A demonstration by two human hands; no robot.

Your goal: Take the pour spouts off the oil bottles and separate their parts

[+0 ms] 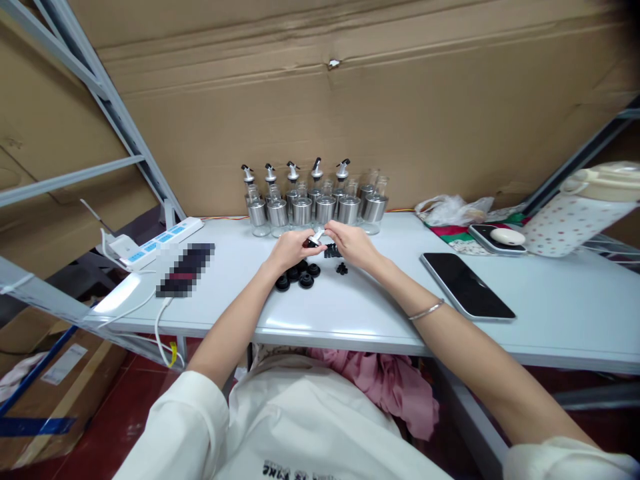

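Observation:
Between my two hands is a silver and black pour spout [315,240], partly covered by the fingers. My left hand [291,251] is closed around its dark base side. The fingers of my right hand [353,244] pinch at its pale metal end. Just below the left hand lie several round black stoppers [306,281]. Small black pieces [341,269] lie in a little heap under the right hand, with more black parts [331,251] close behind. Glass bottles with steel sleeves [301,212] stand in two rows beyond the hands; several at the back carry spouts [293,171].
A dark-screened phone [467,285] lies on the white table [360,320] at right. Behind it are a spotted jug [575,213], a white oval item [507,236] and a plastic bag [455,209]. A power strip [167,241] with cables sits left. Cardboard [350,113] stands behind the table.

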